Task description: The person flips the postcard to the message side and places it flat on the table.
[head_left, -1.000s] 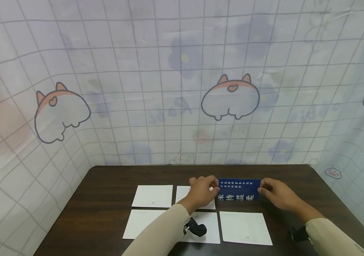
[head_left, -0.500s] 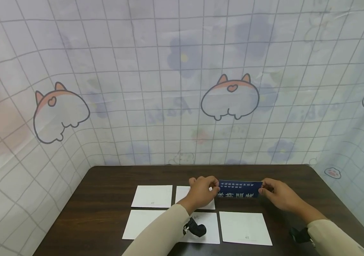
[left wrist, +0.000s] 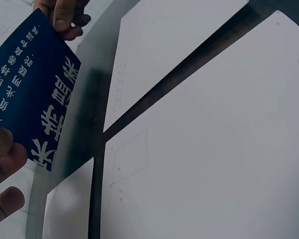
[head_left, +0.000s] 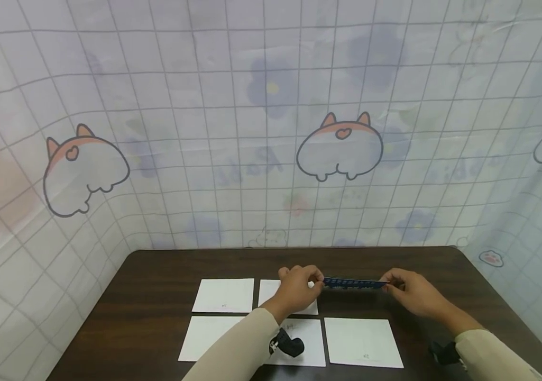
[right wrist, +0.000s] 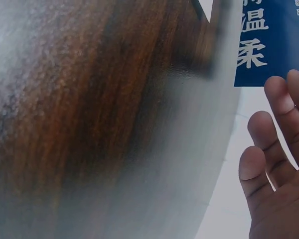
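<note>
A dark blue card (head_left: 354, 283) with white Chinese lettering is held above the far right part of the table, seen almost edge-on in the head view. My left hand (head_left: 297, 288) pinches its left end between thumb and fingers. At the opposite end my right hand (head_left: 411, 291) pinches the card. The left wrist view shows the card's printed face (left wrist: 35, 84) tilted and slightly bowed. Beneath my left hand lies a white card (head_left: 271, 290), partly covered by that hand.
Other white cards lie in rows on the dark wooden table (head_left: 156, 296), among them one at back left (head_left: 223, 295) and one at front right (head_left: 364, 343). My left sleeve covers parts of the front ones. A grid-patterned curtain (head_left: 232, 132) surrounds the table.
The blue card has tilted from showing its lettered face to nearly edge-on in the head view. Both hands keep hold of its ends and have barely shifted.
</note>
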A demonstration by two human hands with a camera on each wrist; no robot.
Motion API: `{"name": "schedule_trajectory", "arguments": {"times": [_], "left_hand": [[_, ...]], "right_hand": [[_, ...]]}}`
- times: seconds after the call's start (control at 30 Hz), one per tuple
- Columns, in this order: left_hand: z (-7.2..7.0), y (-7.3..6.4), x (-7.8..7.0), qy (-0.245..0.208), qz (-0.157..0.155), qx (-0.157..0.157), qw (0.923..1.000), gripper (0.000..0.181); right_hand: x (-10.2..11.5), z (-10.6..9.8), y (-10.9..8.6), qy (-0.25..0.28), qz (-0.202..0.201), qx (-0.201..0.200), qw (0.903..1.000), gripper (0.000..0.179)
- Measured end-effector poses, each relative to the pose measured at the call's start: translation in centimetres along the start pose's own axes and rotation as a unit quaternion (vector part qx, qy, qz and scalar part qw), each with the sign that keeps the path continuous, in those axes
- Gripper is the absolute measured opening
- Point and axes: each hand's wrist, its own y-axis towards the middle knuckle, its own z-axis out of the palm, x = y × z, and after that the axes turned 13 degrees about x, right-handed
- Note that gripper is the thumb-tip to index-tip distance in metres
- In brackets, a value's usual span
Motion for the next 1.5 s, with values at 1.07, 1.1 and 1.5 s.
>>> {"name": "schedule_trajectory", "arguments": {"times": [1.07, 1.1, 1.5], "left_hand": [[0.18, -0.28, 0.23, -0.015, 0.008, 0.018, 0.9997, 0.008], [0.21, -0.3, 0.21, -0.014, 0.009, 0.019, 0.9997, 0.008], [0.32, -0.62, -0.17, 0.021, 0.013, 0.032, 0.9992, 0.013]], "right_hand": [[0.12, 0.2, -0.43, -0.004, -0.013, 0.011, 0.9998, 0.014], [0.18, 0.21, -0.46, -0.002, -0.013, 0.012, 0.9998, 0.013], [0.08, 0.57, -0.5, 0.009, -0.007, 0.02, 0.9997, 0.019]]}}
